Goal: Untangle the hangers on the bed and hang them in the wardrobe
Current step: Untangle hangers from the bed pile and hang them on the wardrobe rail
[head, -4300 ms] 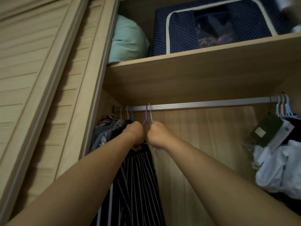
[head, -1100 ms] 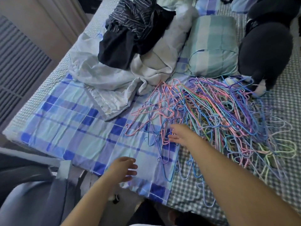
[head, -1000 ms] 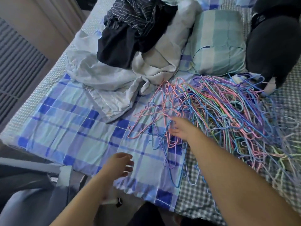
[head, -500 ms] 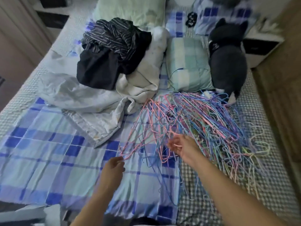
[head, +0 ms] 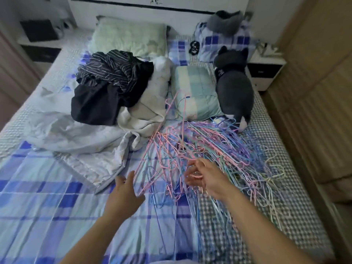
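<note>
Pastel wire hangers (head: 215, 149), pink, blue, purple and green, lie in a tangled heap on the right half of a bed (head: 47, 206) as a person reaches in with both bare arms. The left hand (head: 124, 193) is open, fingers straight and together, thumb apart, its fingertips touching the lower corner of a pink hanger (head: 152, 159) tilted up out of the pile. The right hand (head: 204, 178) has its fingers curled around pink wire at the near edge of the heap; exactly which strands it grips cannot be told. A blue checked sheet (head: 57, 216) covers the near left of the bed, a small-check cover (head: 285, 216) the right. Beyond the hands a crumpled white quilt (head: 76, 134) carries a dark striped garment (head: 110, 80). A pale green checked cushion (head: 198, 92) sits just behind the hangers, with a dark grey plush toy (head: 234, 88) beside it. Farther back, a light green pillow (head: 129, 37) lies against the headboard (head: 171, 12).
</note>
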### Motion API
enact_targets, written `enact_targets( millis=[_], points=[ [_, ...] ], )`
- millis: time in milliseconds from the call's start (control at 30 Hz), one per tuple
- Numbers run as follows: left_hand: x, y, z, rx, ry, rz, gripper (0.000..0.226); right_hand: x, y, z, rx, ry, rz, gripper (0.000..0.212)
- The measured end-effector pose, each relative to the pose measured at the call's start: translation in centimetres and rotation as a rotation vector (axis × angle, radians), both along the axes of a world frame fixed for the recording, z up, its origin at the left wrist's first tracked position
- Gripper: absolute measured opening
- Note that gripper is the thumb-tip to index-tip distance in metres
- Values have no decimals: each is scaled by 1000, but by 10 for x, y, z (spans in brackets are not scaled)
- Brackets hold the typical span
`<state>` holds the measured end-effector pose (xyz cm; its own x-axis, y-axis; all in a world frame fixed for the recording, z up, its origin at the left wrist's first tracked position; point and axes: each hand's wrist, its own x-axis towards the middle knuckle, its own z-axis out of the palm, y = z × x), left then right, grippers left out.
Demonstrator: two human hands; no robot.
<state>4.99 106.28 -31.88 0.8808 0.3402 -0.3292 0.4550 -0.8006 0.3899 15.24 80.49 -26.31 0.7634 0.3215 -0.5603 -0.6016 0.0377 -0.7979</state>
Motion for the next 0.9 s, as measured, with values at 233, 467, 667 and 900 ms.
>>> enact_targets(
  millis=[233,467,667,900],
  points=[
    [-6,13,9,-38,-153,221,42,16,26,6,109,11,20,42],
    [-83,-18,-48,-84,84,339,41,-55,-35,-92,-60,312,-17,55],
    [-134,-21,-79,-267,77,833,38,-129,-71,-176,-653,337,505,21],
    [-171,4,-103,-376,65,1013,33,-161,-33,-232,-952,101,868,44]
  ],
)
